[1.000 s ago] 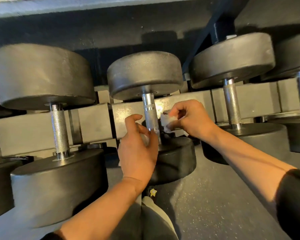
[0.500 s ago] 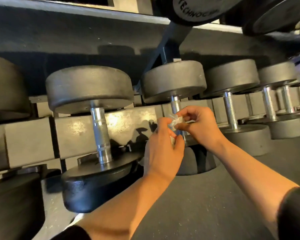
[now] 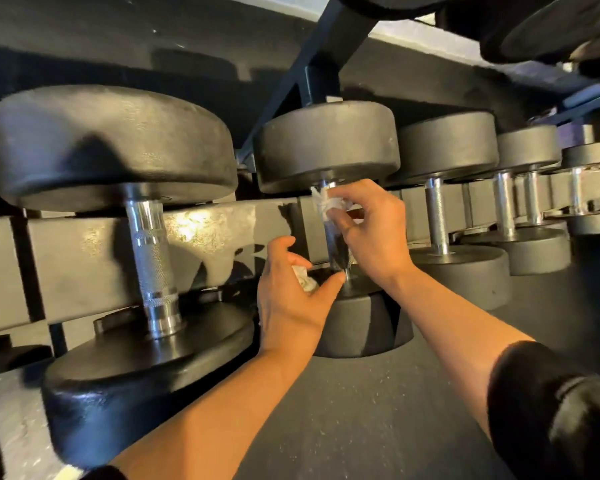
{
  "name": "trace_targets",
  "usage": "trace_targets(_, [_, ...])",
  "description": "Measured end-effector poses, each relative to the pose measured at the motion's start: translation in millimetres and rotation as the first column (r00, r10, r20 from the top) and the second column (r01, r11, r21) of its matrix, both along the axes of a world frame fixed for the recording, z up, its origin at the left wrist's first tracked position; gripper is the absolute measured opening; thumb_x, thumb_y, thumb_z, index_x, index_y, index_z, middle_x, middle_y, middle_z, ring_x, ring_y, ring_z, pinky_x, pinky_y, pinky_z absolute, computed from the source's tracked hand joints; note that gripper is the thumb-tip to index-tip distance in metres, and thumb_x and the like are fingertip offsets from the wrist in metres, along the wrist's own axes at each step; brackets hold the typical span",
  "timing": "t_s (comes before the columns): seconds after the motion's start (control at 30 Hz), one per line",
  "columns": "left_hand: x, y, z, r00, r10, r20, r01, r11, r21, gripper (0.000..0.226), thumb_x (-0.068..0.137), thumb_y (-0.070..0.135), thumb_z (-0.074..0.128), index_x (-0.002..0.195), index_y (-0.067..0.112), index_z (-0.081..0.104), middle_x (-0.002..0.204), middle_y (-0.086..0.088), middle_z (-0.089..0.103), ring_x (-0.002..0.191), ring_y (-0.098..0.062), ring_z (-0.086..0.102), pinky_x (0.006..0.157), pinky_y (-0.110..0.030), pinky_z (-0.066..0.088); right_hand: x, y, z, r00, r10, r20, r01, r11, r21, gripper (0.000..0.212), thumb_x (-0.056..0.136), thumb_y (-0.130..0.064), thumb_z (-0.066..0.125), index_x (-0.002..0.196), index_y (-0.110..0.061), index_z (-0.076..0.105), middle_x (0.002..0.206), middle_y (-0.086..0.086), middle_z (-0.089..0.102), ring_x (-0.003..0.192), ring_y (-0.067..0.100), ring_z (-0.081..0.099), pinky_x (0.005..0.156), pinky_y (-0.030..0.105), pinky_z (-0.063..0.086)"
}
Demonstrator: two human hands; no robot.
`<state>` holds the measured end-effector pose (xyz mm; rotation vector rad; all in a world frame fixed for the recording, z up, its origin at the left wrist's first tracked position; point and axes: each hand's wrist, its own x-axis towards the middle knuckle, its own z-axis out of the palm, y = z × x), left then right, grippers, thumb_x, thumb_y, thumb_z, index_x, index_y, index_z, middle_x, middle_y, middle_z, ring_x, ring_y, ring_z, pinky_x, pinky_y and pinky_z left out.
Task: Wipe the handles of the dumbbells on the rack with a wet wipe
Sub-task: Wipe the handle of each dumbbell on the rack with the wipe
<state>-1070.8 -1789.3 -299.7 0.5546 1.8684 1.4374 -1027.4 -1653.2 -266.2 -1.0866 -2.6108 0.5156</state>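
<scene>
The middle dumbbell lies across the rack with its chrome handle [image 3: 337, 245] between two black heads. My right hand [image 3: 371, 230] pinches a crumpled white wet wipe [image 3: 326, 202] against the top of that handle, just under the far head [image 3: 326, 147]. Lower down, my left hand [image 3: 291, 303] curls round another white wad of wipe [image 3: 303, 278]. Its thumb tip touches the handle's base at the near head [image 3: 364, 323]. I cannot tell whether the two white wads are one wipe.
A larger dumbbell with a knurled handle [image 3: 153, 268] lies to the left. Several smaller dumbbells [image 3: 437, 216] run off to the right. The grey rack rail [image 3: 84, 258] passes behind the handles, an upper shelf with more weights [image 3: 534, 26] hangs overhead, and dark speckled floor [image 3: 378, 427] lies below.
My hands were together on the wipe at the upper handle. They have parted: the right has gone up to the handle's top, the left down to its base. The view has drawn closer.
</scene>
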Motion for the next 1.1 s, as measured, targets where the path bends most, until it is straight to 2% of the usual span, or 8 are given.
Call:
trace_targets(0.13, [3, 1, -3, 0.997, -0.041, 0.06, 0.041, 0.999, -0.013, 0.077, 0.063, 0.035, 0.086, 0.125, 0.021, 0.042, 0.098, 0.004, 0.053, 0.089, -0.006, 0.049, 0.073, 0.001, 0.032, -10, 6, -12, 0.979, 0.127, 0.158, -0.163, 0.956, 0.245, 0.019, 0.071, 0.005, 0.069, 0.084, -0.009, 0.071, 0.083, 0.007, 0.064, 0.078, 0.024, 0.059, 0.066, 0.034, 0.047])
trace_targets(0.27, [5, 0, -4, 0.993, -0.049, 0.11, 0.052, 0.998, -0.024, 0.078, 0.059, 0.039, 0.086, 0.123, 0.023, 0.044, 0.1, 0.005, 0.053, 0.094, -0.007, 0.05, 0.071, 0.001, 0.034, -14, 9, -15, 0.972, 0.105, 0.208, -0.164, 0.942, 0.292, 0.009, 0.076, -0.004, 0.068, 0.083, -0.008, 0.073, 0.082, 0.008, 0.065, 0.077, 0.025, 0.061, 0.065, 0.033, 0.049])
trace_targets(0.43, [4, -1, -2, 0.991, -0.066, 0.114, 0.068, 0.998, -0.013, 0.08, 0.058, 0.04, 0.087, 0.123, 0.023, 0.044, 0.101, 0.005, 0.054, 0.093, -0.006, 0.05, 0.069, 0.005, 0.031, -13, 9, -16, 0.964, 0.062, 0.259, -0.141, 0.944, 0.299, 0.008, 0.074, -0.003, 0.071, 0.082, -0.005, 0.074, 0.084, 0.009, 0.065, 0.071, 0.025, 0.063, 0.061, 0.033, 0.054])
trace_targets(0.53, [2, -2, -2, 0.989, -0.065, 0.135, 0.067, 0.998, -0.012, 0.079, 0.058, 0.038, 0.088, 0.122, 0.021, 0.044, 0.1, 0.004, 0.054, 0.093, -0.007, 0.05, 0.069, 0.003, 0.032, -12, 9, -12, 0.955, 0.084, 0.286, -0.155, 0.959, 0.235, 0.003, 0.071, -0.004, 0.072, 0.075, -0.004, 0.073, 0.079, 0.009, 0.063, 0.064, 0.021, 0.061, 0.056, 0.028, 0.049])
trace_targets(0.7, [3, -3, -2, 0.986, -0.071, 0.149, 0.074, 0.997, -0.015, 0.08, 0.059, 0.039, 0.088, 0.122, 0.019, 0.044, 0.1, 0.002, 0.055, 0.093, -0.011, 0.052, 0.069, -0.001, 0.034, 4, 8, -3, 0.899, 0.179, 0.4, -0.179, 0.983, -0.037, 0.004, 0.073, -0.007, 0.076, 0.077, -0.008, 0.075, 0.081, 0.004, 0.065, 0.069, 0.014, 0.059, 0.066, 0.028, 0.05])
trace_targets(0.87, [1, -2, -1, 0.985, -0.081, 0.152, 0.089, 0.995, -0.047, 0.086, 0.059, 0.039, 0.087, 0.127, 0.018, 0.04, 0.099, 0.005, 0.053, 0.09, -0.007, 0.049, 0.069, 0.0, 0.033, 16, 1, 6, 0.834, 0.241, 0.497, -0.132, 0.961, -0.244, 0.011, 0.071, -0.005, 0.078, 0.081, -0.006, 0.074, 0.083, 0.002, 0.065, 0.072, 0.011, 0.057, 0.068, 0.016, 0.046])
trace_targets(1.0, [1, -3, 0, 0.984, -0.09, 0.155, 0.1, 0.993, -0.057, 0.09, 0.06, 0.039, 0.087, 0.131, 0.018, 0.036, 0.099, 0.007, 0.052, 0.091, -0.006, 0.048, 0.068, -0.01, 0.03, 22, -1, 10, 0.837, 0.215, 0.503, -0.081, 0.958, -0.274, 0.014, 0.071, -0.004, 0.077, 0.084, -0.008, 0.075, 0.086, 0.003, 0.068, 0.075, 0.012, 0.058, 0.073, 0.022, 0.048])
trace_targets(1.1, [2, -3, 0, 0.982, -0.081, 0.168, 0.09, 0.995, -0.044, 0.09, 0.059, 0.038, 0.088, 0.131, 0.017, 0.037, 0.1, 0.005, 0.053, 0.093, -0.008, 0.05, 0.069, -0.011, 0.029, 19, 0, 14, 0.929, 0.069, 0.363, 0.003, 0.981, -0.194, 0.016, 0.074, -0.004, 0.076, 0.09, -0.009, 0.075, 0.084, 0.0, 0.065, 0.071, 0.006, 0.055, 0.068, 0.009, 0.042])
